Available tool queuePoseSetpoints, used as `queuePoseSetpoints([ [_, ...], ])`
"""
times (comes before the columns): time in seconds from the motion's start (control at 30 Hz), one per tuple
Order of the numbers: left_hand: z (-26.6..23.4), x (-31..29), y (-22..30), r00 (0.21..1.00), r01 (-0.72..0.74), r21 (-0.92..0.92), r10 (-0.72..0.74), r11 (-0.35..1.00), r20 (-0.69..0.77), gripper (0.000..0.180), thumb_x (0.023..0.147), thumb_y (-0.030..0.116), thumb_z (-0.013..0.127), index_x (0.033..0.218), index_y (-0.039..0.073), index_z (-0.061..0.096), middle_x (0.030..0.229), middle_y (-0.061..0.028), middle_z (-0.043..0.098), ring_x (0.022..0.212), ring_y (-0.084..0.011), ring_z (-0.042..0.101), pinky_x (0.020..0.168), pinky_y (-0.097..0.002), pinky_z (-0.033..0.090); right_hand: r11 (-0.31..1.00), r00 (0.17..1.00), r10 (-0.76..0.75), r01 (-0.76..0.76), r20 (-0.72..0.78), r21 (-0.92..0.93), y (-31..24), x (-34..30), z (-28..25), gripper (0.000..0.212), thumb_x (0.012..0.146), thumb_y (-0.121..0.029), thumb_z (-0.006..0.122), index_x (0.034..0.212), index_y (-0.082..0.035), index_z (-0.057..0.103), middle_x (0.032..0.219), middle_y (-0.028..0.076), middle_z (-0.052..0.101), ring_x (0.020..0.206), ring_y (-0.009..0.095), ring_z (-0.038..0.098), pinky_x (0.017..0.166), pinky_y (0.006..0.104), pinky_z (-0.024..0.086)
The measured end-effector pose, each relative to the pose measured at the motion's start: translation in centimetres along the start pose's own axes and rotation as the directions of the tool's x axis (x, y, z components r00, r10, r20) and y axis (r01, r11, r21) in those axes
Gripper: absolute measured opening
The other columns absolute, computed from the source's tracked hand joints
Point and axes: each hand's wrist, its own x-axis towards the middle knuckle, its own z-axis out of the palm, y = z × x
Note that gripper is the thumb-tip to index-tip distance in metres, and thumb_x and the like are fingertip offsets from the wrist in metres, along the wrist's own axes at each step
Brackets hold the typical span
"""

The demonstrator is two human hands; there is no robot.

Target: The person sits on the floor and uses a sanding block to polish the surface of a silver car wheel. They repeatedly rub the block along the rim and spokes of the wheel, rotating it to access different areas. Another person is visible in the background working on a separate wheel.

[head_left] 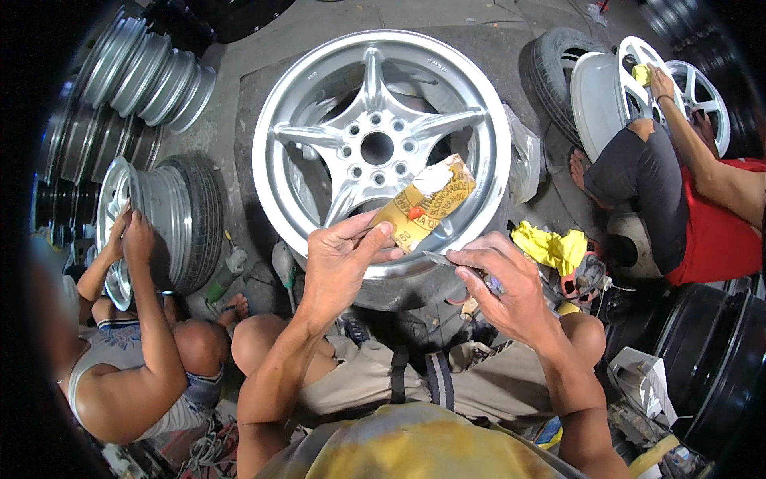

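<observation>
My left hand (pixel 339 267) pinches a piece of yellow-backed sandpaper (pixel 447 209) between thumb and fingers. On the sandpaper's printed side sit a white smear of paste (pixel 433 180) and a small orange-red dab (pixel 416 212). Just right of its lower corner, my right hand (pixel 511 291) is closed on a small, flat grey metal blade (pixel 436 258), its tip pointing at the sandpaper. Both hands hover over the near edge of a silver five-spoke wheel rim (pixel 275 104), which lies flat, face up, on a tyre (pixel 399 295).
At left, a person (pixel 120 375) has both hands on an upright silver rim (pixel 159 215) beside a tyre. A person (pixel 718 199) at right wipes a white rim with a yellow cloth. A crumpled yellow cloth (pixel 550 246) lies right of my right hand. Rims (pixel 148 72) are stacked upper left.
</observation>
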Motion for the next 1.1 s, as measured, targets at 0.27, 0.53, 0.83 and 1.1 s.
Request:
queuePoseSetpoints([
  [0.27, 0.1, -0.2, -0.3, 0.998, -0.049, 0.0, 0.049, 0.999, 0.048, 0.03, 0.096, 0.007, 0.061, 0.122, -0.009, 0.061, 0.11, -0.0184, 0.068, 0.096, -0.022, 0.069, 0.08, -0.0336, 0.064, 1.0, 1.0, -0.023, 0.023, 0.02, -0.01, 0.1, 0.1, 0.4, 0.02, 0.085, 0.002, 0.068, 0.106, 0.0, 0.067, 0.092, 0.014, 0.061, 0.081, 0.028, 0.064, 0.07, 0.0361, 0.051],
  [0.53, 0.1, -0.5, -0.5, 0.996, -0.078, 0.014, 0.077, 0.997, 0.045, 0.03, 0.095, 0.007, 0.063, 0.121, -0.009, 0.062, 0.111, -0.0212, 0.067, 0.097, -0.0253, 0.069, 0.079, -0.0362, 0.064, 1.0, 1.0, 0.018, -0.018, 0.022, -0.008, -0.2, 0.0, 1.1, 0.02, 0.085, 0.002, 0.069, 0.105, 0.001, 0.067, 0.093, 0.014, 0.061, 0.083, 0.028, 0.064, 0.072, 0.0362, 0.051],
  [0.83, 0.1, -0.9, -0.3, 0.993, -0.101, 0.025, 0.1, 0.995, 0.055, 0.031, 0.095, 0.007, 0.063, 0.121, -0.01, 0.061, 0.111, -0.0212, 0.067, 0.096, -0.0242, 0.069, 0.078, -0.0345, 0.064, 1.0, 1.0, 0.02, -0.02, 0.011, 0.019, -0.2, 0.0, 1.0, 0.018, 0.087, 0.001, 0.067, 0.105, 0.001, 0.067, 0.093, 0.015, 0.062, 0.082, 0.027, 0.064, 0.073, 0.0347, 0.051],
  [1.1, 0.2, -1.3, -0.2, 0.99, -0.097, 0.017, 0.095, 0.995, 0.1, 0.027, 0.097, 0.007, 0.059, 0.121, -0.007, 0.063, 0.109, -0.017, 0.069, 0.096, -0.0195, 0.068, 0.08, -0.032, 0.063, 0.936, 0.954, 0.295, -0.301, 0.061, 0.184, 0.0, -0.5, 1.6, 0.014, 0.094, -0.005, 0.061, 0.105, 0.003, 0.066, 0.084, 0.012, 0.065, 0.071, 0.02, 0.062, 0.066, 0.0316, 0.049],
])
